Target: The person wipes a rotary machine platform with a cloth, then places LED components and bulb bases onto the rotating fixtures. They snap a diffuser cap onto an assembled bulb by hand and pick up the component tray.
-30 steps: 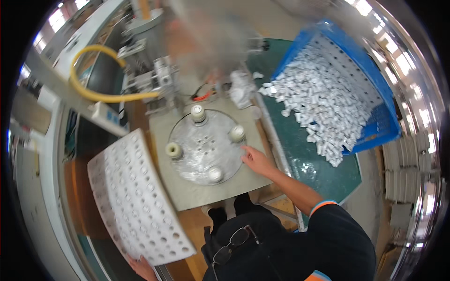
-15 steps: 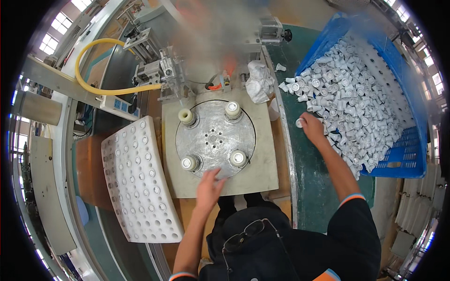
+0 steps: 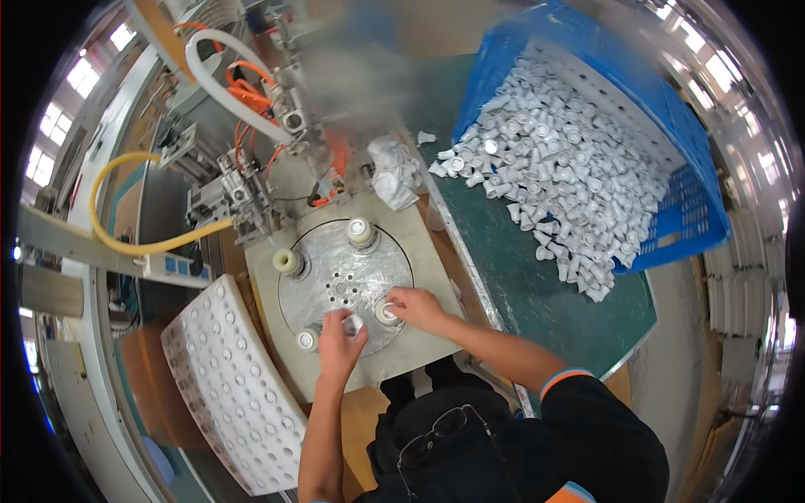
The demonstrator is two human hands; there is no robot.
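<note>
My left hand (image 3: 337,345) is closed in a pinch on a small white plastic cup (image 3: 353,324), just above the near part of a round metal turntable (image 3: 335,251). To its right, my right hand (image 3: 417,308) has its fingertips together at the rim of the near-right holder (image 3: 386,313), on a small white part partly hidden by the fingers. On the turntable, the near-left holder (image 3: 308,339) and far-right holder (image 3: 360,232) each carry a white piece. The far-left holder (image 3: 288,261) shows an open hole.
A blue crate (image 3: 704,193) lies tipped at the right, white plastic cups (image 3: 570,151) spilling onto the green table (image 3: 537,310). At left rests a white tray with holes (image 3: 235,386), many filled. Beyond the turntable stand a machine head (image 3: 235,201) and a crumpled white cloth (image 3: 392,172).
My right hand has come from the crate to the near-right holder. My left hand, open before, now pinches a white plastic cup. The whole view has shifted and turned.
</note>
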